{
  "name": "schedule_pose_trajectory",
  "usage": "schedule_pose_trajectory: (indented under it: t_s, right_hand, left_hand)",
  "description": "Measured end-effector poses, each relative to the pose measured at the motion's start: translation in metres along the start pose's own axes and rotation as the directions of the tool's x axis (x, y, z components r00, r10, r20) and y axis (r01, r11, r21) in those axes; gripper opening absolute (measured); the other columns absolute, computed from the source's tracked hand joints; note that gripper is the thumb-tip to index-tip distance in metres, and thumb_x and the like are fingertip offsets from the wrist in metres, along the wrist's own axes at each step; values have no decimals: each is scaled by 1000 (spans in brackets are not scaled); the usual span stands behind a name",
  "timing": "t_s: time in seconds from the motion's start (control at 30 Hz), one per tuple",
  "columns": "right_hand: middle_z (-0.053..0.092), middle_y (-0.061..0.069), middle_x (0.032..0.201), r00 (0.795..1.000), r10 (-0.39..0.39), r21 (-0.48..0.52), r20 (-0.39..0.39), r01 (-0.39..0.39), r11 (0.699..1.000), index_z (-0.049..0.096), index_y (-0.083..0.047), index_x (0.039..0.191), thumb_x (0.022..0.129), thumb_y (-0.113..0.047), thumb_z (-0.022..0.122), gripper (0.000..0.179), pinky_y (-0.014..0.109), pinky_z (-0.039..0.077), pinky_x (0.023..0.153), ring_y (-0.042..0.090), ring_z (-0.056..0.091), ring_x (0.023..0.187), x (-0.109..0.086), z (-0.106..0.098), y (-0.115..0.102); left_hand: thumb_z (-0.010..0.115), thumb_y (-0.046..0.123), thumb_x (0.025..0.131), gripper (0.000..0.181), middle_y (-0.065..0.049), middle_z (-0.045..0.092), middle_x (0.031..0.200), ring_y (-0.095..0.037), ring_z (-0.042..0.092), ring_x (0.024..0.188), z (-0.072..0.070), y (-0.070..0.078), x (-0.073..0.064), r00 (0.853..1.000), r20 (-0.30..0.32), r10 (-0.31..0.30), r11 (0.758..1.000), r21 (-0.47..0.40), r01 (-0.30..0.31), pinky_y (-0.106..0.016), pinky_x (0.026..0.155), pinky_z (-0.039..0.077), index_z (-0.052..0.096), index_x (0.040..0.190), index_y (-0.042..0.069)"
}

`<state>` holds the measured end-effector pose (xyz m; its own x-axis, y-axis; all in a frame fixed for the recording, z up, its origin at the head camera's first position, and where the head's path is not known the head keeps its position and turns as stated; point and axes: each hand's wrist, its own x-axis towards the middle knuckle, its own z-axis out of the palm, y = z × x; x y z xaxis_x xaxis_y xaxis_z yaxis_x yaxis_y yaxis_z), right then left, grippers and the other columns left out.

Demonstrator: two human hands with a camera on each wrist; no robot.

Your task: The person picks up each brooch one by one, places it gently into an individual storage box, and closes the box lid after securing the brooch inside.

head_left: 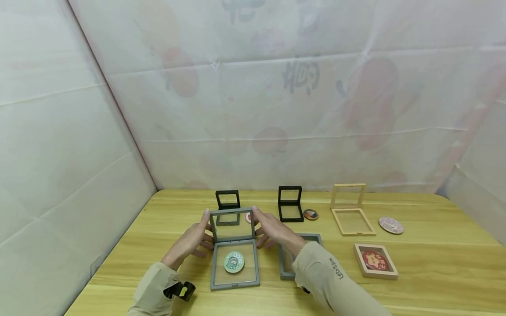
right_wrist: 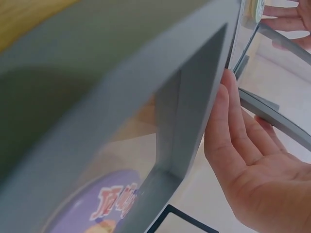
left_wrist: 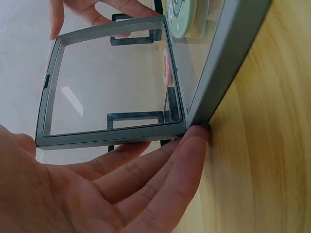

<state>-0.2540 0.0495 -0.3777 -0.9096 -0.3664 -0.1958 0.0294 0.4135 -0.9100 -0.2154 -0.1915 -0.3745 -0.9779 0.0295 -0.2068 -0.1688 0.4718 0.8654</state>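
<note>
A grey display frame (head_left: 236,286) lies unfolded on the table, its clear-windowed lid (head_left: 231,211) tilted up at the back. Under the lower window's film sits a round green badge (head_left: 234,262) with a cartoon figure. My left hand (head_left: 191,241) holds the lid's left side, thumb at the upper corner; in the left wrist view its fingers (left_wrist: 141,170) run along the edge down to the hinge. On the opposite side my right hand (head_left: 274,229) holds the lid likewise, with fingertips near the hinge in the right wrist view.
A second grey frame (head_left: 287,276), partly under my right forearm, holds a purple badge (right_wrist: 97,208). Behind stand two open black frames (head_left: 228,192) (head_left: 290,188) and an open wooden-coloured frame (head_left: 353,234). Loose badges (head_left: 311,214) (head_left: 391,225) lie beside them. A closed frame (head_left: 379,274) is at right.
</note>
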Motion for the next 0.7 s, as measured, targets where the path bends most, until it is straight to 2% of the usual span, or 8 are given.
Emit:
schedule_pose_trajectory:
  t_s: [0.33, 0.53, 0.7]
  right_hand:
    - [68, 25, 112, 999, 41, 37, 16, -41, 998, 58, 3, 124, 107, -54, 33, 65, 48, 59, 72, 35, 72, 80, 1, 0, -1]
    - [68, 26, 113, 998, 52, 51, 37, -53, 997, 56, 8, 129, 106, -52, 33, 69, 50, 60, 72, 36, 72, 81, 3, -1, -2]
    - [67, 27, 118, 998, 41, 28, 47, -43, 999, 57, 8, 132, 105, -56, 36, 72, 50, 60, 72, 35, 72, 82, 2, -2, -1]
  left_hand:
    - [21, 65, 105, 90, -29, 67, 112, -38, 68, 98, -2, -4, 1, 999, 33, 8, 1000, -15, -8, -52, 75, 60, 48, 132, -16]
    - [25, 61, 106, 84, -28, 68, 112, -35, 69, 97, -1, -5, 1, 999, 11, 31, 999, -27, -31, -52, 76, 59, 51, 131, -15]
    - [26, 59, 107, 82, -28, 67, 115, -35, 68, 98, -2, -7, 0, 999, 27, 38, 998, -41, -37, -53, 77, 59, 52, 131, -15]
